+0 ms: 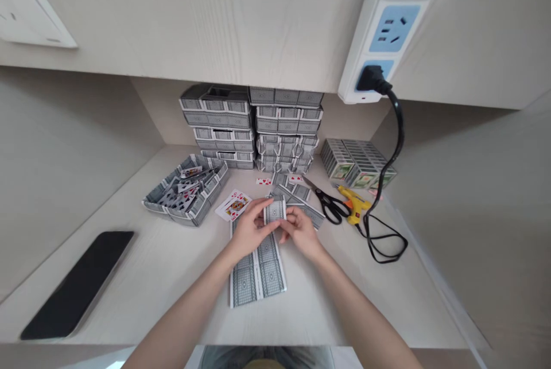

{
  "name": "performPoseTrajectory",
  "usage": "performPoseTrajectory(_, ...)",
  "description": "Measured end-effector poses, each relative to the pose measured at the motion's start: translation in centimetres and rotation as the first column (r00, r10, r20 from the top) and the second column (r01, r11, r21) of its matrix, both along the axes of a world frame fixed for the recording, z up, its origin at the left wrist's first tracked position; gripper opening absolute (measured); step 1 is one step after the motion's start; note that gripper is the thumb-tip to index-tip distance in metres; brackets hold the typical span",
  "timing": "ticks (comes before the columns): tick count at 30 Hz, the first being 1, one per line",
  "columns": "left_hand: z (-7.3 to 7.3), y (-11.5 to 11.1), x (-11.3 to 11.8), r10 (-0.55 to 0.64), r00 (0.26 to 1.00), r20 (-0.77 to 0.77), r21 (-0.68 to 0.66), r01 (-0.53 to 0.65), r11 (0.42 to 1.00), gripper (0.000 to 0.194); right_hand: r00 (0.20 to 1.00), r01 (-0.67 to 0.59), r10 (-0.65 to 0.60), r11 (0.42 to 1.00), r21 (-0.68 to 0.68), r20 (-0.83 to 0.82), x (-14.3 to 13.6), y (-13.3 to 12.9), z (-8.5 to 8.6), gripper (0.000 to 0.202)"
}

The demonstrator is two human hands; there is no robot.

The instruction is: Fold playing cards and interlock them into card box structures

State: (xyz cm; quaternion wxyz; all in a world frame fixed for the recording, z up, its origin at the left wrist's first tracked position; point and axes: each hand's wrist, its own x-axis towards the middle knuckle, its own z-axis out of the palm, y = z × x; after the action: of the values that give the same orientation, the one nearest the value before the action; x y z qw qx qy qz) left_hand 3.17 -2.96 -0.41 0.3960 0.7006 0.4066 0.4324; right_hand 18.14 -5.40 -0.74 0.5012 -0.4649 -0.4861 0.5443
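Between my two hands is a playing card (274, 211) with its grey patterned back facing me. My left hand (250, 226) grips its left side, fingers curled behind it and thumb at the lower edge. My right hand (301, 232) pinches the lower right corner. Beneath my hands lies a flat panel of joined cards (258, 274), grey backs up, partly hidden by my left hand. Just behind are loose grey-backed cards (297, 192). To the left of them a face-up queen card (233, 205) rests on the table.
A card-built tray (196, 217) with loose cards stands left. Stacked card boxes (226, 122) rise at the back. Black scissors (331, 205), a yellow glue gun (355, 204) and its looped cable (390, 237) lie right. A phone (80, 283) lies front left; a power strip (387, 30) hangs above.
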Motion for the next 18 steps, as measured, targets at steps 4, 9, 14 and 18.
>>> performPoseTrajectory(4,0.0,0.3,0.1,0.150,0.989,0.012,-0.096,-0.148,0.984,0.034,0.990,-0.132,0.129,0.990,-0.045,-0.058,-0.5,-0.4,0.3,0.036)
performPoseTrajectory(9,0.2,-0.3,0.2,0.161,0.968,-0.193,-0.055,-0.175,0.983,0.029,0.968,-0.248,0.243,0.966,-0.074,-0.066,-1.3,-1.0,0.2,0.041)
performPoseTrajectory(14,0.4,-0.9,0.5,0.092,0.994,-0.065,-0.251,-0.106,0.962,0.034,0.938,-0.335,0.327,0.940,-0.060,-0.117,-1.5,-1.5,1.1,0.033)
performPoseTrajectory(18,0.6,-0.9,0.5,0.056,0.998,-0.006,-0.361,-0.055,0.931,0.039,0.935,-0.344,0.336,0.937,-0.061,-0.115,-1.5,-1.7,1.6,0.031)
